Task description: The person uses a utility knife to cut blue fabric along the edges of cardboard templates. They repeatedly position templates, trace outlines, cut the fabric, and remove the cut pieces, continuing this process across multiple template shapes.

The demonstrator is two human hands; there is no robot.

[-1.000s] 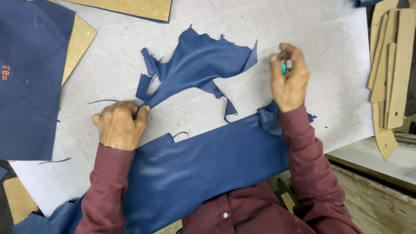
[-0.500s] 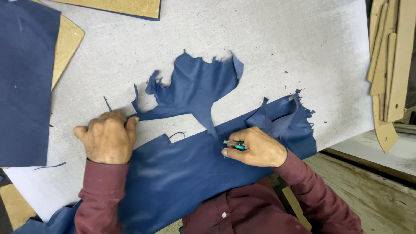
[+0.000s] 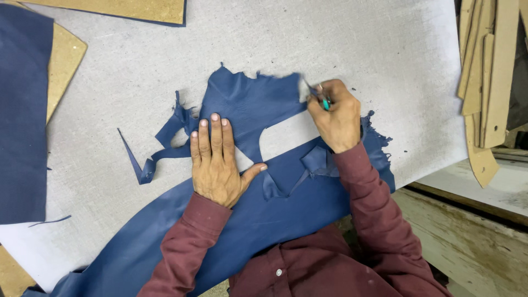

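- While the left hand lies open and flat on the leather, the right hand grips a knife.
- Brown boards are stacked right; a blue sheet lies left.

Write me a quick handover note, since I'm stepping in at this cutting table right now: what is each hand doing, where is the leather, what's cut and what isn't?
Left hand: flat, fingers spread, pressing the blue leather hide onto the grey cutting board.
Right hand: closed grip on a small teal-handled knife, its tip at the upper right edge of the hide.
Done: ragged offcut strips lie loose left of the left hand; a notch is already cut out of the hide between the hands.
Left: the large lower part, draped off the near edge, looks uncut.
Nearby: another blue piece on the left, fibreboard patterns on the right.
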